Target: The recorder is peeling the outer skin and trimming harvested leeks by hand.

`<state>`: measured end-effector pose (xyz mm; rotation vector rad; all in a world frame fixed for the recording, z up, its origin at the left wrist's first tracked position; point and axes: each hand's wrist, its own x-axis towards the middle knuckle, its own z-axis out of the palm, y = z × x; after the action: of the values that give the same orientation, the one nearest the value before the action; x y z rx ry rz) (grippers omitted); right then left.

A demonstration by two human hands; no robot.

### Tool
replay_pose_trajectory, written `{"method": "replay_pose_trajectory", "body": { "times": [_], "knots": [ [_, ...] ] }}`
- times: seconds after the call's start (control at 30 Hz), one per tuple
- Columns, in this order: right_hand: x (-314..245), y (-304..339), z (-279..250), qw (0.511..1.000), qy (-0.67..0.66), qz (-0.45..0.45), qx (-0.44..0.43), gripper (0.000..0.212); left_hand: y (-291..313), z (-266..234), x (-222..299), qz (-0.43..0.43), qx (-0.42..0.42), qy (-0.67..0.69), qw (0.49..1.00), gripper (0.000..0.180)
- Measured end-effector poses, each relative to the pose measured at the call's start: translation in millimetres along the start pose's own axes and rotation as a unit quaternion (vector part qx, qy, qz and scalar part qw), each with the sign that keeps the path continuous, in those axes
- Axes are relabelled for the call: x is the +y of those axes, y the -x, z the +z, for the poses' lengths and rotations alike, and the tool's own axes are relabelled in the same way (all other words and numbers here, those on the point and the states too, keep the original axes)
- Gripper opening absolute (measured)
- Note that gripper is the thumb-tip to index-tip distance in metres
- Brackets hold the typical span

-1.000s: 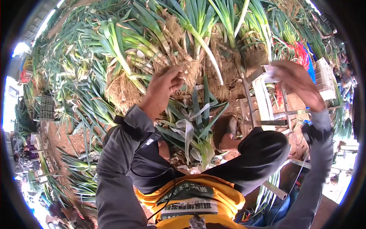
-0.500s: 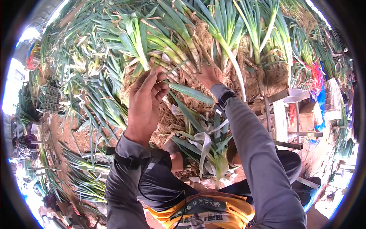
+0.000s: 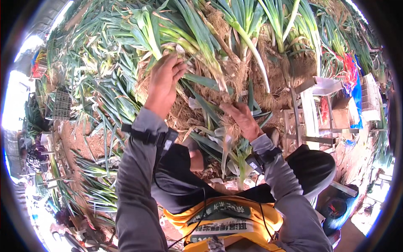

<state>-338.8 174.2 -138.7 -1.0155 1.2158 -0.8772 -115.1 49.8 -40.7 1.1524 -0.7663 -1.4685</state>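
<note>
Just off centre toward three o'clock, the right grip (image 3: 242, 120) is closed on the root end of a leek (image 3: 215, 69). From this grip, the stalk and leaves extend toward eleven o'clock; the roots (image 3: 229, 124) hang toward seven o'clock. At ten to eleven o'clock, the left grip (image 3: 164, 82) has its fingers curled beside the base of a second leek (image 3: 147, 35); whether it grasps that leek cannot be determined.

Bare brown soil (image 3: 75, 137) forms the ground. A dense leek pile (image 3: 111, 56) covers it from ten to one o'clock. Perimeter items: grey crate (image 3: 61, 105), nine o'clock; metal-framed stand (image 3: 327, 86), three o'clock; red strips (image 3: 349, 70), two o'clock; loose leeks (image 3: 100, 187), eight o'clock.
</note>
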Motion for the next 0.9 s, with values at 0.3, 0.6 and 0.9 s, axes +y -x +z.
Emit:
{"method": "replay_pose_trajectory", "body": {
  "times": [0.3, 0.6, 0.9],
  "knots": [
    [-66, 128, 13, 0.989, 0.067, -0.124, -0.043, 0.036, -44, -2, -19, -0.044, -0.005, 0.026, 0.999, 0.054],
    [-5, 135, 5, 0.902, 0.390, -0.179, 0.052, 0.051, -29, 15, -1, -0.021, -0.116, 0.197, 0.973, 0.039],
    [-81, -1, 42, 0.876, 0.357, -0.267, 0.185, 0.053, -2, 2, 6, 0.061, -0.205, 0.198, 0.957, 0.051]
  ]
}}
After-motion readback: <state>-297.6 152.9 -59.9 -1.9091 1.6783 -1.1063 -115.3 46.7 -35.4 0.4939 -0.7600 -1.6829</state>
